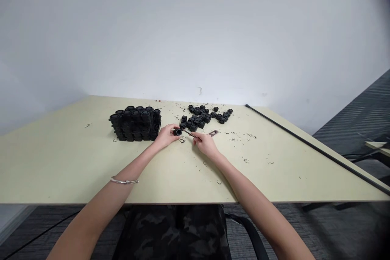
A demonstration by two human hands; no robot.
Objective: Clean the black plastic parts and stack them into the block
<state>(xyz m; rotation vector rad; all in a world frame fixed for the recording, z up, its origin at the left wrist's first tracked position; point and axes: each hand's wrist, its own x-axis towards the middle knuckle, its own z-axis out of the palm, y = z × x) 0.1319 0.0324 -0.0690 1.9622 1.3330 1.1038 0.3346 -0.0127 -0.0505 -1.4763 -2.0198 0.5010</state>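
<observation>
My left hand (167, 135) is closed around a small black molded part (177, 132) with a round opening that faces toward me and to the right. In my right hand (204, 143) is a slim knife (214, 133); its slotted handle end sticks out to the right behind my fingers. The knife's thin tip points left and reaches the edge of the part, though whether it touches is too small to tell. Just left of my left hand stands a stacked block of the same black parts (134, 124). Beyond my hands lies a loose heap of them (198, 120).
Thin black curls and shavings (204, 163) are scattered over the pale table (76, 158). A long black rod or strip (304, 140) runs along the table's right side. A white wall (195, 40) rises behind the far edge. A chair armrest (251, 233) is below the near edge.
</observation>
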